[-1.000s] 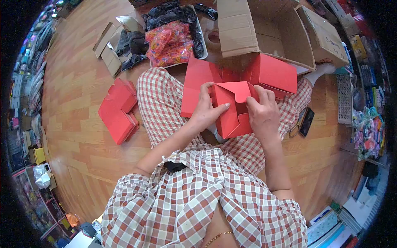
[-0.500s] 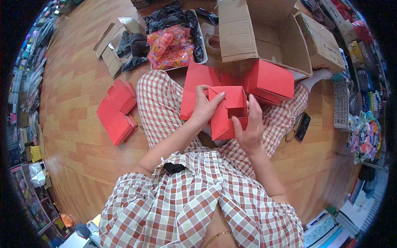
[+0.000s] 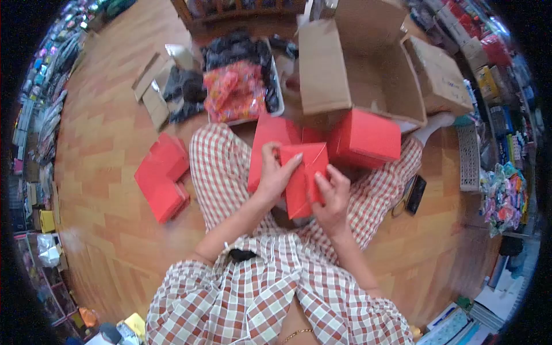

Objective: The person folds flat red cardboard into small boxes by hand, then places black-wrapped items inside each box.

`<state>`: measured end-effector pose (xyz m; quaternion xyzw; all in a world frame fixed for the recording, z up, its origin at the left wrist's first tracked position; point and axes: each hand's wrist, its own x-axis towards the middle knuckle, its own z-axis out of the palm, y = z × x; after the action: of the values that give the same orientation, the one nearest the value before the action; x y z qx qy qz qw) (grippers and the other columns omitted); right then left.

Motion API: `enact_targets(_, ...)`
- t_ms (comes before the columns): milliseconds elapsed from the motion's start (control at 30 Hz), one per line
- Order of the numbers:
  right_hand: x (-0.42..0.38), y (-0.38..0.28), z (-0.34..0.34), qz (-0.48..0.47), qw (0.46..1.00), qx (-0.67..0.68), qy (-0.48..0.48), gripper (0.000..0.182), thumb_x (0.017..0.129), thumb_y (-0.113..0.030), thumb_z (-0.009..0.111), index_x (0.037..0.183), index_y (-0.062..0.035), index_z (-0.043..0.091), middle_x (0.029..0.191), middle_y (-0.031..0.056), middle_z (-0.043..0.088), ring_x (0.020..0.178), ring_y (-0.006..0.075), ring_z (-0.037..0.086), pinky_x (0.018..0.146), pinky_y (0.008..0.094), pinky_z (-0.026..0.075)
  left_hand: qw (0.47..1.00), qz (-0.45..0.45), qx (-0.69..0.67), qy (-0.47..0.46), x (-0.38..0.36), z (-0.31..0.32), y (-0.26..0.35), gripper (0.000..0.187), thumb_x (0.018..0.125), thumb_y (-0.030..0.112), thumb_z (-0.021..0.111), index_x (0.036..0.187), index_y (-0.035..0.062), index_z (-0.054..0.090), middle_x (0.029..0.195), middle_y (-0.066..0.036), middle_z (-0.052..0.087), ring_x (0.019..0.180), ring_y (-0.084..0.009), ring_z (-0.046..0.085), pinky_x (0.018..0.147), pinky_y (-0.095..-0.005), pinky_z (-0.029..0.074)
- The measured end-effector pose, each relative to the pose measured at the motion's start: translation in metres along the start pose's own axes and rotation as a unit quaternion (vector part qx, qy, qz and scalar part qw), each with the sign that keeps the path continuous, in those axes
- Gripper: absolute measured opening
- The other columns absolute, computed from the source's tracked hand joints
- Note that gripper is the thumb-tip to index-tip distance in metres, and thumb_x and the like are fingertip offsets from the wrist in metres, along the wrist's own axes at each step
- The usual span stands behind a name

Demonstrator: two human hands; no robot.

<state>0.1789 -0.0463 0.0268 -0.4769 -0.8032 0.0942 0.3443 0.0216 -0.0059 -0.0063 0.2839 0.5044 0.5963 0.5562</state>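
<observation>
A small red cardboard box point(image 3: 307, 158) is between my hands, above my crossed legs. My left hand point(image 3: 275, 175) grips its left side, thumb lying on the top face. At the right side, my right hand point(image 3: 332, 198) has its fingers bent against the box's edge and a panel; its fingertips are a little blurred. Behind the held box is a flat red sheet of card point(image 3: 267, 135), partly hidden by it. A bigger folded red box point(image 3: 371, 138) rests by my right leg. Folded red cartons point(image 3: 161, 181) lie on the floor left of my left knee.
A large open cardboard carton point(image 3: 325, 69) stands ahead, beside a closed carton point(image 3: 440, 77). A white tray point(image 3: 280, 95) holds black and red plastic packaging. On the right floor are a phone point(image 3: 416, 195) and a white basket point(image 3: 468, 158). Stocked shelves line both sides.
The gap in the top of the held box no longer shows. My right hand has closed in from spread fingers onto its right side. The whole view has tilted upward slightly.
</observation>
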Motion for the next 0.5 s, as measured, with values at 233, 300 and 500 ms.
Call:
enact_targets(233,0.014,-0.013,-0.009,0.017,0.987,0.157,0.011,0.044,0.069,-0.009,0.075,0.11,-0.0021,0.058,0.127,0.0212,0.044,0.115,0.034,0.046,0.09,0.04,0.045,0.991,0.062,0.115,-0.001,-0.009,0.005,0.035,0.057,0.074,0.011,0.075,0.114,0.0054,0.035,0.107,-0.011,0.046,0.096,-0.018,0.051,0.083,-0.0323,0.045)
enact_targets(300,0.016,-0.015,-0.004,0.106,0.982,0.142,0.067,0.047,0.07,-0.008,0.075,0.111,-0.0039,0.054,0.13,0.0212,0.041,0.117,0.0317,0.046,0.095,0.0393,0.042,0.985,0.096,0.144,-0.005,-0.014,0.01,0.042,0.058,0.072,0.012,0.077,0.113,0.0045,0.037,0.108,-0.011,0.044,0.098,-0.0195,0.049,0.086,-0.0336,0.044)
enact_targets(500,0.022,-0.017,0.007,0.265,0.868,0.408,0.103,0.067,0.069,-0.004,0.076,0.126,0.0003,0.041,0.126,0.0155,0.046,0.116,0.024,0.048,0.099,0.0361,0.041,0.943,0.205,0.264,-0.003,-0.025,0.019,0.056,0.061,0.063,0.009,0.078,0.111,0.0026,0.042,0.108,-0.013,0.041,0.106,-0.0291,0.043,0.093,-0.0384,0.037)
